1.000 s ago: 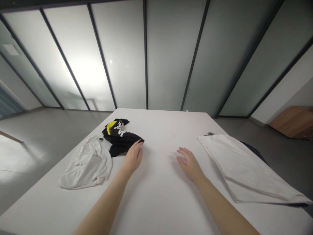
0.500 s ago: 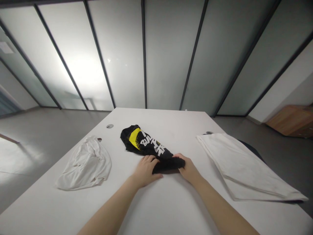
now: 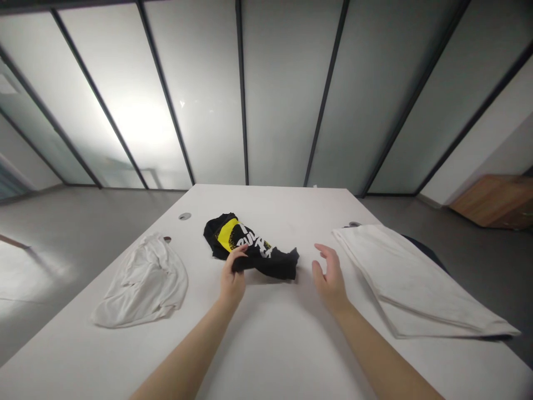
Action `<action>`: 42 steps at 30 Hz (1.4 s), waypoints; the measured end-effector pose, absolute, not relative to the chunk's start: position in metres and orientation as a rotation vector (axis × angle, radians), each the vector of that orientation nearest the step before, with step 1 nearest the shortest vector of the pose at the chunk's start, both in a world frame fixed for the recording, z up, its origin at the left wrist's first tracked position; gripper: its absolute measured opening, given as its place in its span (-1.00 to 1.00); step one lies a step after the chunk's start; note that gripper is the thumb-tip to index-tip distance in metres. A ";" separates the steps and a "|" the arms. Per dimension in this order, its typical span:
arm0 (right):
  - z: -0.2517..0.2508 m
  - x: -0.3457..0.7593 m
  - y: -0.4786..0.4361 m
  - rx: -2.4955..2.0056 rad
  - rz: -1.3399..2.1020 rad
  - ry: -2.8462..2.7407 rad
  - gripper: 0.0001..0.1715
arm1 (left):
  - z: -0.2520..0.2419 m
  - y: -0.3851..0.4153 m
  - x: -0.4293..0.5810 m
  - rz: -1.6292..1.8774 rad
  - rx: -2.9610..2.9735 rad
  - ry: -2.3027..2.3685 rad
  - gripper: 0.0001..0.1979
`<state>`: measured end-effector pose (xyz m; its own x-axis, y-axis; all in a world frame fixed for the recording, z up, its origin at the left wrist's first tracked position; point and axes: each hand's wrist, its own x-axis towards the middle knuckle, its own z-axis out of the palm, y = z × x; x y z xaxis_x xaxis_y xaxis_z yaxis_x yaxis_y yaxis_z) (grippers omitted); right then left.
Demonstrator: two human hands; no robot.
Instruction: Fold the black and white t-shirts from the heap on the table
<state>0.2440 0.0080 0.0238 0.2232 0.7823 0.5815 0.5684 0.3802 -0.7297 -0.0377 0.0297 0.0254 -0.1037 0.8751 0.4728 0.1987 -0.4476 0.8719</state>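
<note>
A black T-shirt-like garment [image 3: 272, 265] with white lettering and a yellow patch lies bunched on the white table [image 3: 270, 344]. Its near edge is rolled or folded over. My left hand [image 3: 234, 275] grips the left end of that near fold, thumb and fingers around the cloth. To the right of the garment, my right hand [image 3: 330, 278] hovers apart from it, fingers loosely curved and spread from the thumb, with nothing in it.
A crumpled white cloth [image 3: 144, 283] lies on the left of the table. Folded white fabric [image 3: 416, 283], with dark cloth under it, rests on the right. Round cable holes [image 3: 185, 216] are near the table edges. Frosted glass panels [image 3: 283, 94] stand behind.
My right hand has let go of the garment's right end and moved right. My left hand has shifted left, gripping the fold, which is now slightly raised.
</note>
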 end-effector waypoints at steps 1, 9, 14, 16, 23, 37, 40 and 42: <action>0.026 0.242 0.004 -1.216 0.305 -1.519 -0.51 | 0.028 0.022 -0.033 1.574 1.739 1.059 -0.71; 0.028 0.211 -0.014 -0.910 1.034 -2.112 -0.26 | 0.039 -0.012 -0.008 0.972 2.123 0.479 -0.60; 0.030 0.209 -0.012 -1.122 0.912 -2.250 -0.79 | 0.038 0.004 -0.020 0.923 2.323 0.784 -0.59; 0.029 0.216 -0.009 -1.097 0.925 -2.207 -0.82 | 0.038 0.013 -0.031 0.830 2.421 1.013 -0.52; 0.019 0.250 0.006 -1.134 0.883 -1.550 -0.65 | 0.025 0.044 -0.066 0.369 2.247 2.032 -0.68; 0.012 0.264 0.023 -1.325 0.531 -1.252 -0.60 | 0.011 0.042 -0.063 1.376 2.084 1.636 -0.33; 0.019 0.235 0.004 -1.149 0.576 -1.628 -0.50 | 0.013 0.023 -0.052 1.103 2.291 1.252 -0.45; 0.020 0.215 -0.003 -1.072 0.619 -1.834 -0.20 | 0.016 0.012 -0.043 0.864 2.345 1.056 -0.57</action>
<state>0.2147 -0.0032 0.0201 -0.2234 0.8661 0.4471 0.4178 0.4995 -0.7589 -0.0432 0.0125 0.0159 0.5170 0.7747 0.3640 0.5099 -0.6203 0.5960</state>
